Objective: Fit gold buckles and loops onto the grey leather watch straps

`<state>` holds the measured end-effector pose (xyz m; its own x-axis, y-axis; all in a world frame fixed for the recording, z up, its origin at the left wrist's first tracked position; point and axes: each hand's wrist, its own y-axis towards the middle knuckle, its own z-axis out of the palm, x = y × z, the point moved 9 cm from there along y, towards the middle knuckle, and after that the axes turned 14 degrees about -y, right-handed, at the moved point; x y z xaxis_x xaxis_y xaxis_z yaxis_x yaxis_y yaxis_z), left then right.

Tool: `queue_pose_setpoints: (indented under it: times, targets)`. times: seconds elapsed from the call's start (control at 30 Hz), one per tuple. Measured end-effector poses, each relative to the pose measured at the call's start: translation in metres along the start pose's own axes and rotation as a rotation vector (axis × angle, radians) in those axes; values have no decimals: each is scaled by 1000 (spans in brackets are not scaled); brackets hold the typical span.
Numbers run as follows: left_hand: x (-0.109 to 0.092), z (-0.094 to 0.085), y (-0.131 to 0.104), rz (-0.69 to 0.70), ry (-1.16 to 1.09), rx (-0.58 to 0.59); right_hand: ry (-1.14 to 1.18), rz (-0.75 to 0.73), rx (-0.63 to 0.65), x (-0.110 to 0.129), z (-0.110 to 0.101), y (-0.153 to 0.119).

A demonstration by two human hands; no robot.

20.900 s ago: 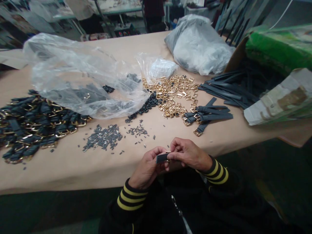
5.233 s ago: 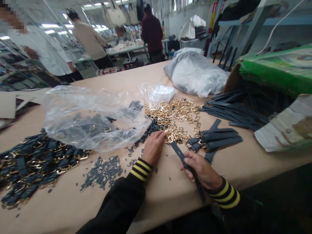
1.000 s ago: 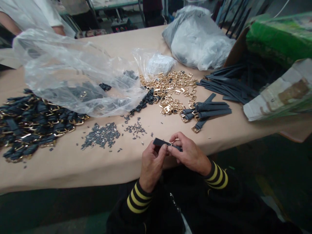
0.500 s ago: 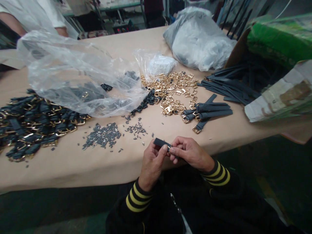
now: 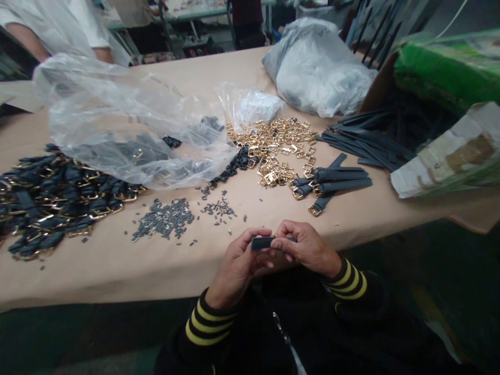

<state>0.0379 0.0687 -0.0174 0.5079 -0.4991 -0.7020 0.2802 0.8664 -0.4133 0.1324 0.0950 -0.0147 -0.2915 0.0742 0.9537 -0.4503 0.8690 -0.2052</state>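
A short dark strap (image 5: 261, 243) is held level between my two hands at the table's front edge. My left hand (image 5: 242, 256) has its fingers around the strap's left part. Further right, my right hand (image 5: 302, 246) pinches the strap with thumb and fingers; a bit of gold metal peeks out by the fingertips, mostly hidden. Just beyond my hands lie finished-looking straps with gold buckles (image 5: 332, 179). Loose gold buckles (image 5: 273, 143) form a heap behind these. Small dark oblong pieces (image 5: 166, 219) are scattered to the left.
A pile of buckled dark straps (image 5: 58, 200) covers the table's left end. A clear plastic bag (image 5: 133, 125) lies behind the small pieces. Long dark strips (image 5: 371, 133) spill from a box at right, near a stuffed plastic bag (image 5: 320, 67). A person in white (image 5: 78, 31) stands across the table.
The strap has turned from slanting to nearly level. My left hand has dropped slightly and shifted its grip, its thumb no longer on top of the strap. My right hand still pinches it.
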Motion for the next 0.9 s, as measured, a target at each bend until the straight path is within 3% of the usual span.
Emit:
queue_pose_setpoints:
  times: [0.07,0.13,0.37,0.77,0.9]
  targets:
    - [11,2,1,-135,-72,46,7,-13,42,2,5,-2]
    - [16,3,1,-184,-84,73,-16,-12,61,2,6,-3]
    - [15,3,1,-139,-37,79,43,-2,122,-6,11,-5]
    - [18,12,-1,-191,-205,280,80,-59,216,2,14,-7]
    - [19,1,4,-165,-64,211,14,-60,272,0,14,-6]
